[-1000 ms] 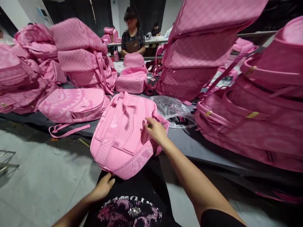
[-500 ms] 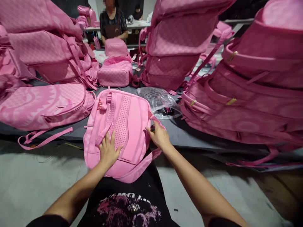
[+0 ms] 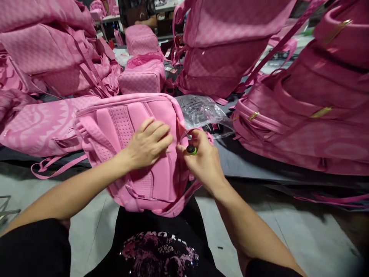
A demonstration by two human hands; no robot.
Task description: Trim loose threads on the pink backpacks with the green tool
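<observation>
A pink backpack (image 3: 161,173) is tilted up in front of me at the table edge, its padded back panel and straps facing me. My left hand (image 3: 150,142) is closed against the panel, fingers bent and gripping its surface; the fingertips are partly hidden. At the bag's right side, my right hand (image 3: 201,157) is closed around a small tool (image 3: 191,149) with a black end and a green body, most of it hidden in the palm. Its thumb and forefinger touch the side seam beside a reddish triangular tab (image 3: 181,129).
A patterned pink backpack (image 3: 43,123) lies at left, behind it a stack of pink bags (image 3: 43,50). More stacks (image 3: 219,65) stand ahead and at right (image 3: 302,115). A clear plastic bag (image 3: 201,111) lies on the dark table (image 3: 239,157). A person (image 3: 138,15) stands beyond.
The backpack has turned and its upper left part has swung left. My left hand has moved up and right across the panel, its fingers now bent. My right hand remains at the right side seam.
</observation>
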